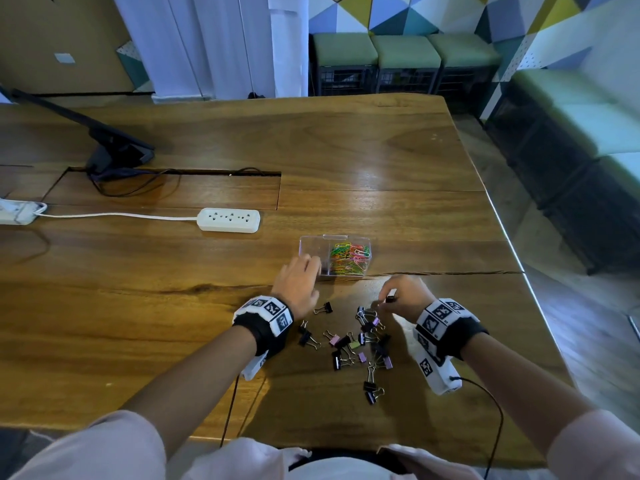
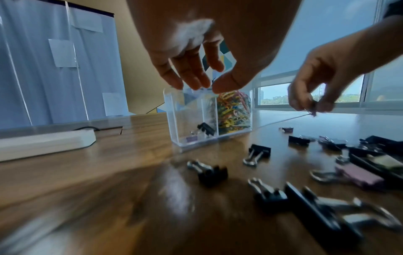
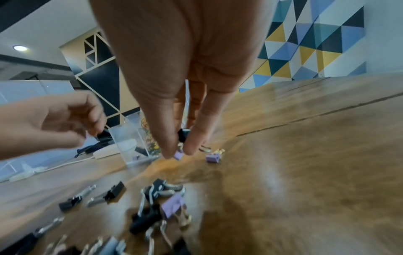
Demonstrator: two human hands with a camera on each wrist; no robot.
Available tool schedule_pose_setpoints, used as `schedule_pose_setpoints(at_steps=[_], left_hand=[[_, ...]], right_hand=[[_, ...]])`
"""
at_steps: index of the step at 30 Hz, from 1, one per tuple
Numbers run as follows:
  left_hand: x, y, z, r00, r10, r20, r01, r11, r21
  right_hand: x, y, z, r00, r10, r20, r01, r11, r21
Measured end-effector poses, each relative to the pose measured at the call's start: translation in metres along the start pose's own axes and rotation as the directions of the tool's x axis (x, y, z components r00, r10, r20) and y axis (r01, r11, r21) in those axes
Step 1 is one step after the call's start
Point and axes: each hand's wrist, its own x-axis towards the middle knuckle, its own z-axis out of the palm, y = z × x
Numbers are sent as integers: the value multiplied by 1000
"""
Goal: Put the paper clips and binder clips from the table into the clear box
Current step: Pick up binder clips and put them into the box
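Head view: we see the clear box point(image 1: 311, 244) near the worktop's point(image 1: 138, 306) right edge, paper clips point(image 1: 349, 258) filling its right compartment. Left hand point(image 1: 298, 284) hovers over the left compartment, fingers relaxed and empty. Right hand point(image 1: 401, 296) pinches what appear to be two binder clips point(image 3: 182, 138) above the scattered pile point(image 1: 360, 344).

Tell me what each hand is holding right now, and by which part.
The right hand pinches a black binder clip by its body, between thumb and fingertips. The left hand holds nothing, hovering over the clear box.
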Motion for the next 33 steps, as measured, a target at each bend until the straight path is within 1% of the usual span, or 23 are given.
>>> schedule_pose_setpoints(at_steps=[2,4,6,8,10,13,15,18,22,26,30,32,33], left_hand=[[-10,-4,6,991,-80,106,84,996,-33],[-21,-8,14,960,-143,239,157,987,-42],[-34,-13,25,921,-143,361,162,986,-25],[-47,-14,34,898,-111,426,106,994,34],[-58,-14,40,907,-77,414,62,997,49],[-71,-11,44,941,-40,335,50,998,-22],[-74,-10,45,960,-13,280,34,997,-69],[-75,-10,45,969,-3,248,36,991,-130],[-70,-11,43,961,-20,277,68,984,-163],[-63,-8,37,940,-43,337,101,983,-156],[-55,-4,34,918,-95,385,178,966,-187],[-52,-5,33,912,-98,397,194,958,-209],[-52,-5,33,912,-93,399,193,957,-218]], right_hand=[[5,-5,-6,1000,-24,-4,24,999,-24],[10,-12,-12,999,-36,-30,34,998,-54],[16,-20,-16,998,-57,-38,53,994,-99],[20,-27,-20,996,-77,-41,71,990,-125],[23,-38,-26,996,-75,-45,71,994,-86],[28,-57,-34,994,-74,-83,72,997,-30],[31,-70,-39,993,-81,-87,77,996,-50],[37,-88,-42,993,-91,-77,88,996,-34],[51,-106,-35,992,-87,-95,89,996,18],[64,-118,-29,993,-85,-79,84,996,-14],[72,-123,-26,994,-107,9,108,991,-73],[71,-124,-26,992,-111,61,116,989,-89],[69,-124,-25,991,-121,57,126,989,-83]])
